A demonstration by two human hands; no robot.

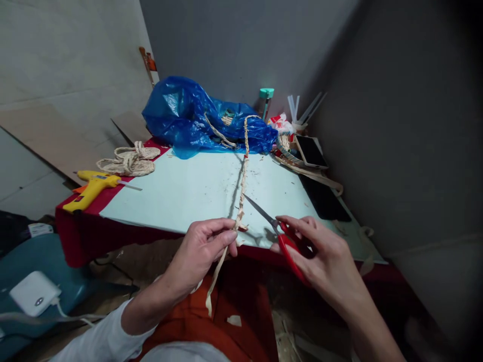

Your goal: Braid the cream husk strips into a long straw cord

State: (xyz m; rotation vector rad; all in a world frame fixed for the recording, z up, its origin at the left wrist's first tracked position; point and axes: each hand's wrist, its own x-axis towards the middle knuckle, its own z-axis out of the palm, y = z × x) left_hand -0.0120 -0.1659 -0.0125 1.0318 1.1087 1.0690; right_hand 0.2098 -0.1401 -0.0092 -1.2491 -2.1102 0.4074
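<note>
Between the thumb and fingers of my left hand point(211, 241) is the near end of a braided straw cord point(243, 178). The cord stretches away over the table to the blue plastic bag, with a small red mark partway along. A loose flat strand hangs down below my left hand. My right hand point(320, 246) grips red-handled scissors point(289, 239) by the loops. Their dark blades look closed, and the tip points at the cord's side, touching or very close to it; I cannot tell which.
The blue plastic bag point(181, 115) lies at the table's back. Woven straw sandals point(130, 160) and a yellow glue gun point(92, 188) are at the left edge. A dark flat slab point(322, 198) and a phone-like device point(311, 151) lie right. A white adapter point(35, 293) rests on a teal stool point(22, 261).
</note>
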